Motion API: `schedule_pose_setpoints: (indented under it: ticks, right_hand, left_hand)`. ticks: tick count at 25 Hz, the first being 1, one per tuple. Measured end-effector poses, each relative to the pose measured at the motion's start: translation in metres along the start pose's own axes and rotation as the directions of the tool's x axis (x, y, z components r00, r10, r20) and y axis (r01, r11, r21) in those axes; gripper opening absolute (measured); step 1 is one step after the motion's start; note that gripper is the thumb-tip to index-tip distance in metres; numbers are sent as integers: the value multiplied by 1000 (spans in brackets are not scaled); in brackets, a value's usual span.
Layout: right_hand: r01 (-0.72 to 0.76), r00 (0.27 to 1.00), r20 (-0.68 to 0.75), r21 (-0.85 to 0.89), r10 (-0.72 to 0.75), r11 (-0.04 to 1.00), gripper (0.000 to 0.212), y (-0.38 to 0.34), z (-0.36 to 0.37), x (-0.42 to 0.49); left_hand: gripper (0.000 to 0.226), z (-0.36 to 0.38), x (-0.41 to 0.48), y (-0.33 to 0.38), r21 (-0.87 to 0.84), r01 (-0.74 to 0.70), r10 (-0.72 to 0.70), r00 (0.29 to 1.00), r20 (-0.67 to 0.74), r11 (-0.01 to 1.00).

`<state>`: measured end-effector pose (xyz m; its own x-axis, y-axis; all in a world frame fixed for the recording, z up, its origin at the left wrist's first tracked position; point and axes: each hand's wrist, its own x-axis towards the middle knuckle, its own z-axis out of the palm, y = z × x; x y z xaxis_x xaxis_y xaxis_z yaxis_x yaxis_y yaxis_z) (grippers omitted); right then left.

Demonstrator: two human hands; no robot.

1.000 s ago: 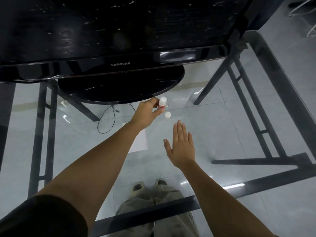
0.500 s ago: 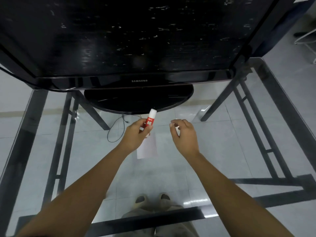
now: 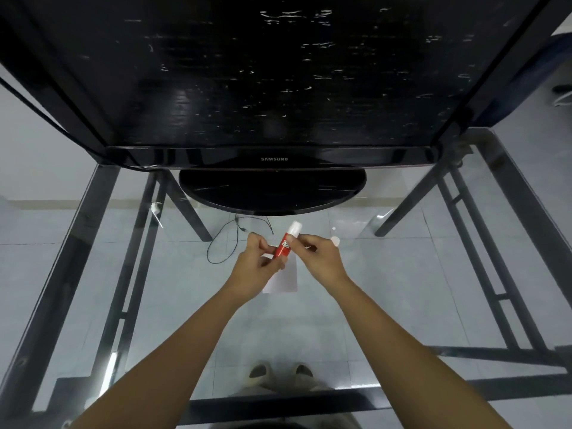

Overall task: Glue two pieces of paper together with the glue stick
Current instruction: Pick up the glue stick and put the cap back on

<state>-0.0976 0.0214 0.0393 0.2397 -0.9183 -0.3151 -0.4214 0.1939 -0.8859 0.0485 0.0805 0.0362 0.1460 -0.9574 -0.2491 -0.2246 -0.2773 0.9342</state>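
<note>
Both hands on the glue stick [image 3: 286, 244], held up above the glass table [image 3: 387, 305], tilted with the white end up and away. Left hand [image 3: 257, 267] curled round the red lower barrel, fingers closed on it. Right hand [image 3: 322, 258] pinching the upper barrel just under the white end, thumb and forefinger closed on it, other fingers loosely bent.

Looks like the opening step: getting the stick ready before any glue goes on. Cannot tell whether the white end is the cap or bare glue; a small white round thing [image 3: 335, 241] lying on the glass just beside the right hand may be a cap, too small to be sure. If capped, next move calls for a firm hold with the left and a straight pull or twist with the right; if already bare, a turn of the base to bring glue up.

One piece of paper [image 3: 286, 280] lying flat on the glass right under the hands, partly hidden by them, near edge clear toward the body. Second piece not made out. After opening, needs one hand freed to pin the paper, since thin paper on smooth glass will likely slide under the stroke.

Black TV [image 3: 272, 88] on its stand at the far side, well apart from the work
</note>
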Motion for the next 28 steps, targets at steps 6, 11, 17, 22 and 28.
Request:
schedule_pose_setpoints:
  ticks: [6,11,17,22,28]
  right_hand:
    - [-94,989,-108,112,106,989,51,-4,-4,2]
    - [-116,985,-103,185,137,976,46,-10,-2,2]
    - [-86,990,-90,204,106,975,42,-17,3,3]
    - [-66,995,-55,202,78,977,36,-17,3,1]
    - [-54,997,-39,241,65,969,33,-17,2,0]
  left_hand:
    - [32,4,-6,3,20,-5,6,1000,-24,1000]
    - [18,13,-12,1,47,-62,69,982,-173,997]
    - [29,13,-11,-1,323,-130,209,952,-224,937]
    - [34,5,-12,-1,164,-102,121,986,-115,981]
    - [48,3,-7,16,-588,483,-424,871,249,649]
